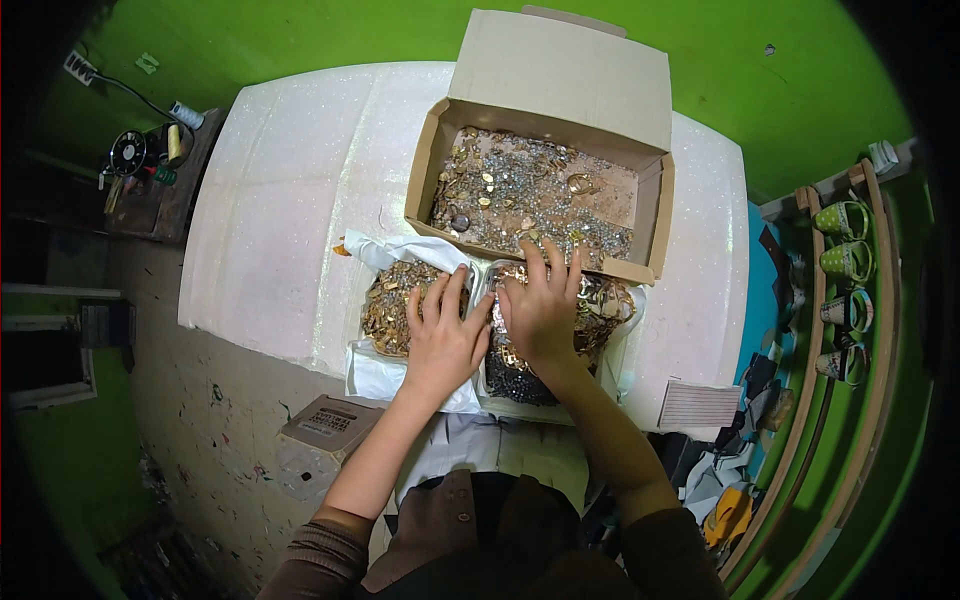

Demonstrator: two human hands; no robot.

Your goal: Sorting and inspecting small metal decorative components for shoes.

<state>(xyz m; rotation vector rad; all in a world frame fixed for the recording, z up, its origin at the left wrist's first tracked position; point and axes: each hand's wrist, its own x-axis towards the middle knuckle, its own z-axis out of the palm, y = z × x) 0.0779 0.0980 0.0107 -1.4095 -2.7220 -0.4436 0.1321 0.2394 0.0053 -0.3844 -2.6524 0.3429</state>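
My left hand (443, 340) lies with fingers spread over the left clear tub of small gold-coloured metal pieces (387, 305), its fingertips near the tub's far right rim. My right hand (540, 312) reaches across the right tub, fingers stretched apart toward the box's front wall; I see nothing held in either hand. In the right tub are gold pieces and dark shiny beads (520, 385). Crumpled white plastic (378, 372) lies around the tubs. Just beyond stands an open cardboard box (425, 170), its bottom scattered with clear beads and gold-coloured trinkets (487, 180).
A pale, glittery cover (290, 200) spreads over the table. A striped card (698, 403) lies at its near right corner. Left, a small side table holds a fan (128, 152) and thread spools. A brown carton (330, 425) sits below. Shoes (845, 220) hang on a wooden rack at right.
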